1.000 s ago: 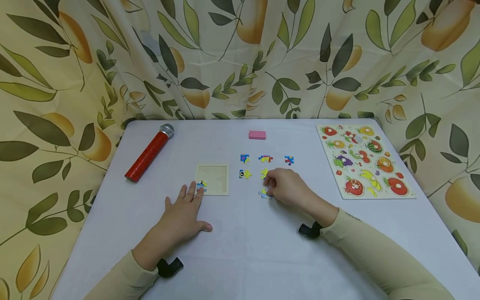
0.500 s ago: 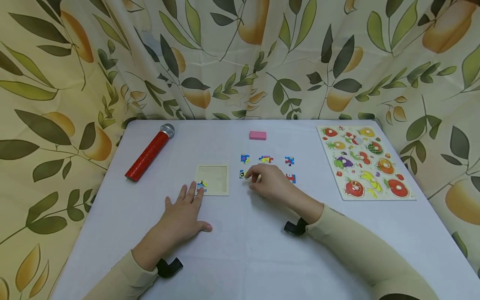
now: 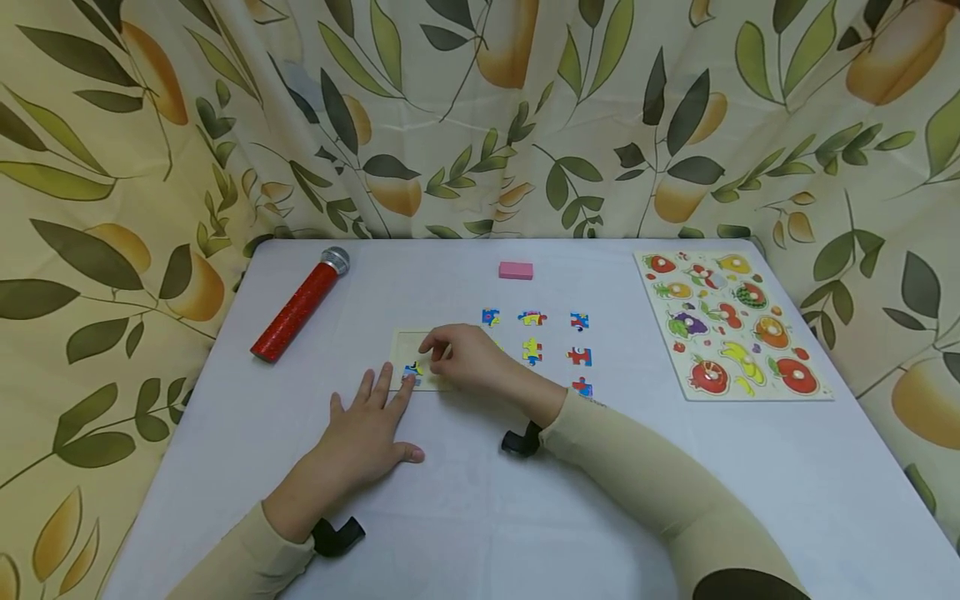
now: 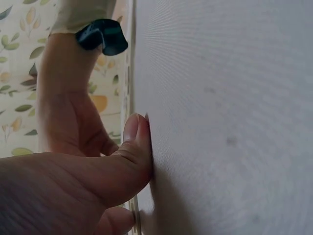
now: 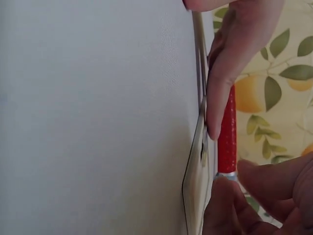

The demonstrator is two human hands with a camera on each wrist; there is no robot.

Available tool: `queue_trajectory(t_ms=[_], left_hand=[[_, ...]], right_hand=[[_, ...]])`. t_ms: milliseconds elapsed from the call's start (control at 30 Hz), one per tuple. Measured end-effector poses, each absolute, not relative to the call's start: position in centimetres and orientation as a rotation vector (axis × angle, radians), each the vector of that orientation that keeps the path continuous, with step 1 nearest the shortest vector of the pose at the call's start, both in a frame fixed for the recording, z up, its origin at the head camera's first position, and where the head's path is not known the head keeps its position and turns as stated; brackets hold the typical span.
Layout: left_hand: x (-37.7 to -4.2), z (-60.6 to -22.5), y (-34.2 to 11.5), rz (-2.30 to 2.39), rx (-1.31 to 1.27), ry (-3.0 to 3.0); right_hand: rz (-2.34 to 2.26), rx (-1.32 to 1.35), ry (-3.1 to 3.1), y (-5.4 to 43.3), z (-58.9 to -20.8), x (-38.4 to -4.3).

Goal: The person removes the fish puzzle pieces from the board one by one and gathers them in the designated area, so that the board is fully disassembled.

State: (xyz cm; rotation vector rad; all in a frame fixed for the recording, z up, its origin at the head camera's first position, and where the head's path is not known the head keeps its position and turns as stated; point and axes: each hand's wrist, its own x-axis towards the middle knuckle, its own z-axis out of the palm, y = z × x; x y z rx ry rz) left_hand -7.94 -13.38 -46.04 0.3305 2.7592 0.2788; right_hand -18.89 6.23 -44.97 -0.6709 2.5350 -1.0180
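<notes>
My left hand (image 3: 356,437) lies spread on the white table, fingertips over the near left edge of a small wooden puzzle tray (image 3: 405,332). Its index fingertip touches a blue and yellow jigsaw piece (image 3: 412,372) in the tray's lower left part. Over the tray, my right hand (image 3: 480,367) has thumb and index finger curled together; it carries a jigsaw piece hidden behind its fingers. In the right wrist view, that hand (image 5: 269,191) is close beside the tray (image 5: 195,181). Loose jigsaw pieces (image 3: 532,350) lie in rows right of the tray, one partly covered by the right hand.
A red microphone-shaped tube (image 3: 296,312) with a silver end lies at the back left. At the back middle is a pink block (image 3: 516,271). The fruit picture board (image 3: 738,325) lies at the right. A leaf-patterned curtain (image 3: 480,125) hangs behind the table.
My right hand has taken a jigsaw piece from the bottom row and moved left over the tray. My left index finger and the piece under it have shifted slightly right.
</notes>
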Motion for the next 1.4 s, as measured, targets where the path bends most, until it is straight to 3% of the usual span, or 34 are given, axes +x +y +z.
queue_trajectory(t_ms=[633, 1400], left_hand=[[-8.0, -46.2, -13.5, 0.297, 0.325, 2.772], [-8.0, -46.2, -13.5, 0.300, 0.336, 2.742]], right_hand=[[-0.766, -0.792, 2.567, 3.5, -45.2, -19.5], [-0.761, -0.723, 2.595, 2.9, -46.0, -19.9]])
